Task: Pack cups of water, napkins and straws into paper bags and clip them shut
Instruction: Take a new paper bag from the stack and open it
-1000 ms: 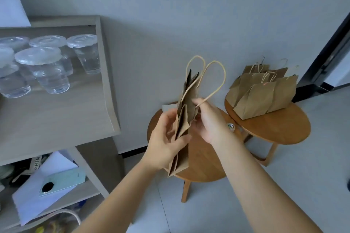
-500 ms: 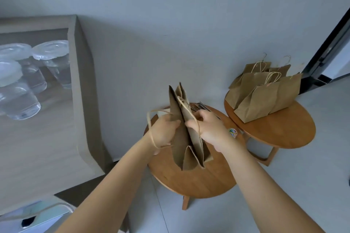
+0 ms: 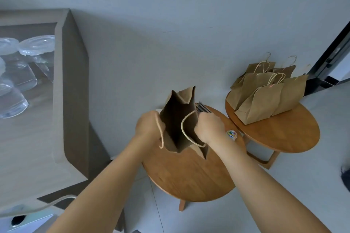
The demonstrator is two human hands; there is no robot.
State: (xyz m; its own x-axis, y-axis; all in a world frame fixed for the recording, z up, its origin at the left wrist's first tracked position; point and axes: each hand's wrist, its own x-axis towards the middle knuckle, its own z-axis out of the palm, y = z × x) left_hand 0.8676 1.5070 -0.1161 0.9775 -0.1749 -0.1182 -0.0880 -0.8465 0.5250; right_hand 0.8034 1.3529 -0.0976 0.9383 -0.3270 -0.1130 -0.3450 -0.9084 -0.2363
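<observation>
Head view: a brown paper bag (image 3: pixel 178 125) is gripped at its mouth by the left hand (image 3: pixel 147 128) and right hand (image 3: pixel 209 128), fingers curled round opposite rims. The mouth should be pulled fully square and the base stood flat on the tabletop (image 3: pixel 189 176) before cups are loaded.

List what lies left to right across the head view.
Cups of water → grey shelf → left hand → open paper bag → right hand → tub of coloured clips → packed bags on the far round table.
</observation>
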